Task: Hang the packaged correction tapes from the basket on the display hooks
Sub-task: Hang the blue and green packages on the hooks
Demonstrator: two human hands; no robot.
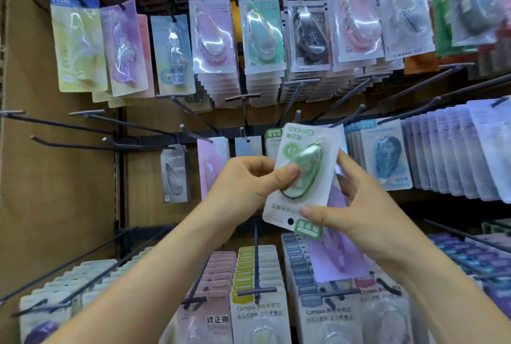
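Holding the green correction tape pack (297, 150) upside down in front of the display hooks (196, 135), your left hand (243, 186) pinches its blister and your right hand (359, 205) grips its lower edge, with a purple pack (337, 255) tucked behind

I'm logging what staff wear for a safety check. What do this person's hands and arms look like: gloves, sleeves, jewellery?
The left hand and right hand have no gloves or rings, and the thumbnails look short and unpainted. No watch or bracelet shows at either wrist. The left forearm and right forearm show no sleeve up to the picture's edge.
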